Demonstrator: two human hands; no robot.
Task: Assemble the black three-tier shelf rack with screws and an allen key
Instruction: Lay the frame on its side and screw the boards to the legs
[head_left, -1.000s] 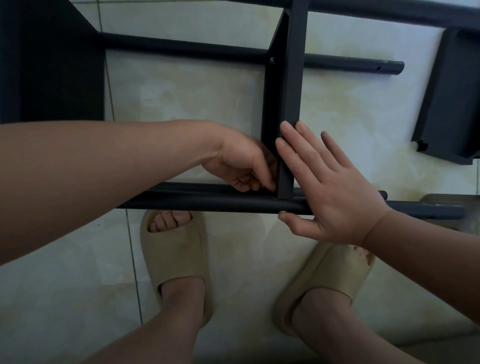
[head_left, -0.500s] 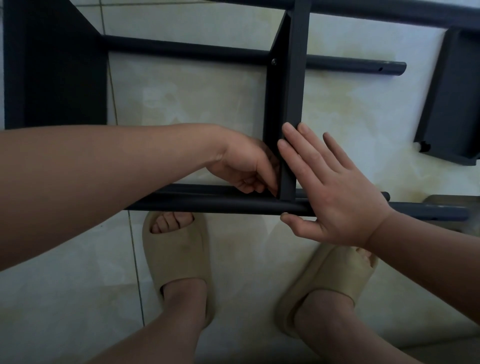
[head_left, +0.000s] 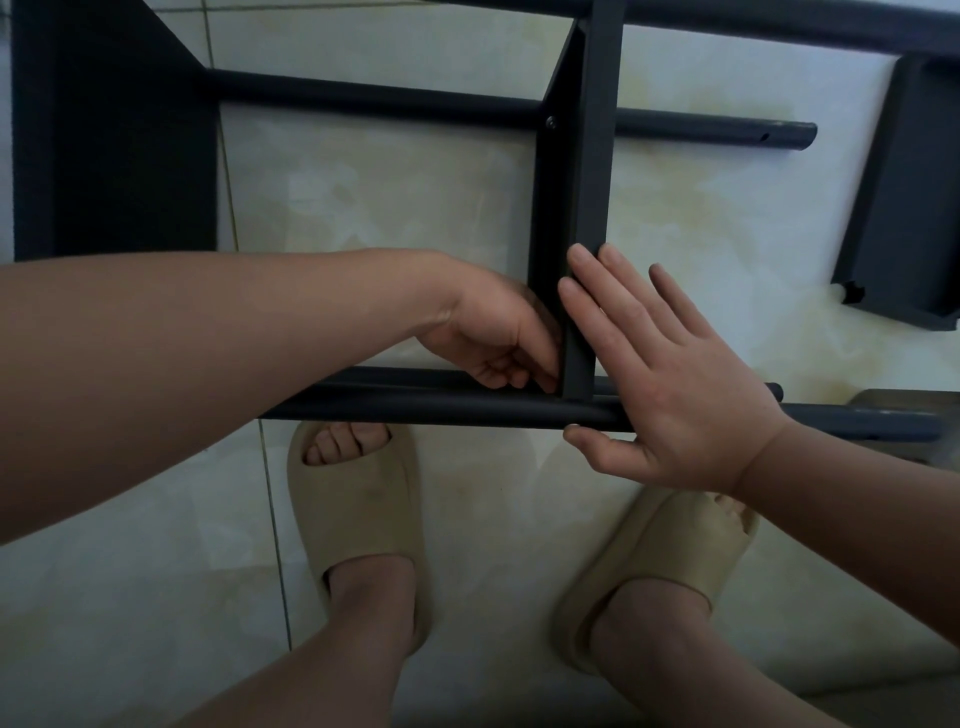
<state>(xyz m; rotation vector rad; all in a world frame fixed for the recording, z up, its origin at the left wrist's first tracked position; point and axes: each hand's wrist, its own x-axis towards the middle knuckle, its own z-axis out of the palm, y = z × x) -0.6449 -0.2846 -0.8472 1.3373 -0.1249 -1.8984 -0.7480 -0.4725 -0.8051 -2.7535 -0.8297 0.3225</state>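
The black shelf rack (head_left: 119, 140) lies sideways on the tiled floor (head_left: 395, 197), apparently mid-fastening where its middle shelf (head_left: 584, 208) meets the near tube (head_left: 415, 408): the right hand (head_left: 670, 384), spread flat, braces that shelf, while the left hand (head_left: 498, 332) curls its fingers at the joint, what they pinch hidden, so tightening squarely likely comes next.

Fig. 1, wearer's body | left grip (head_left: 498, 332), right grip (head_left: 670, 384): bare hands | left forearm (head_left: 208, 364), right forearm (head_left: 857, 525): bare | left beige moulded-foam slide sandal (head_left: 358, 499), right beige moulded-foam slide sandal (head_left: 670, 561): one-piece, broad smooth upper, thick rounded sole, open toe showing toes | ankles: bare
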